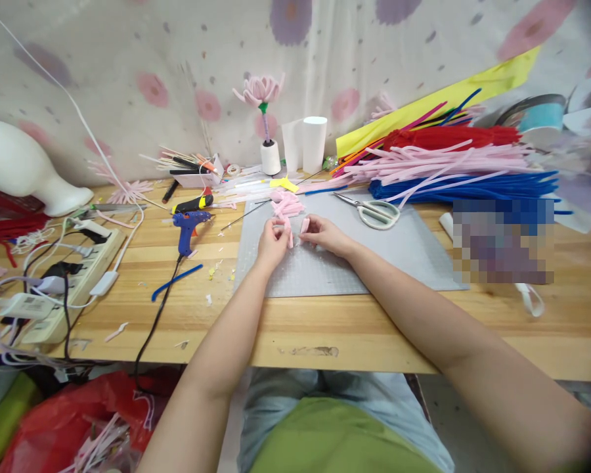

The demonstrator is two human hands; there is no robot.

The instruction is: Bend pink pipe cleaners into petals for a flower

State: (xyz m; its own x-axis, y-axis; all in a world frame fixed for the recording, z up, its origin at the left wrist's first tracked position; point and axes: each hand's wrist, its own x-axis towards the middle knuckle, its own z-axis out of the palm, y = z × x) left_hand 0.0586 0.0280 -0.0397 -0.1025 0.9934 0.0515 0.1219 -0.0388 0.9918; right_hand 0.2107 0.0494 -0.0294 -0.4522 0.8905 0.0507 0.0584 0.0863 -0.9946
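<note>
- Left hand (272, 244) pinches a pink pipe-cleaner piece (289, 238) over the grey cutting mat (325, 269).
- Right hand (325, 233) grips another short pink piece (305, 225) just beside it.
- More pink pieces (286, 205) lie on the mat behind both hands.
- Scissors (374, 211) rest on the mat's far right.
- Blue glue gun (187, 226) lies left of the mat on the surface (325, 328).

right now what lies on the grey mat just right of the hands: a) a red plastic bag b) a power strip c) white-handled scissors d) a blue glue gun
c: the white-handled scissors lie on the grey mat, just to the right of the right hand and the left hand, which hold small pink pipe cleaner pieces.
</note>
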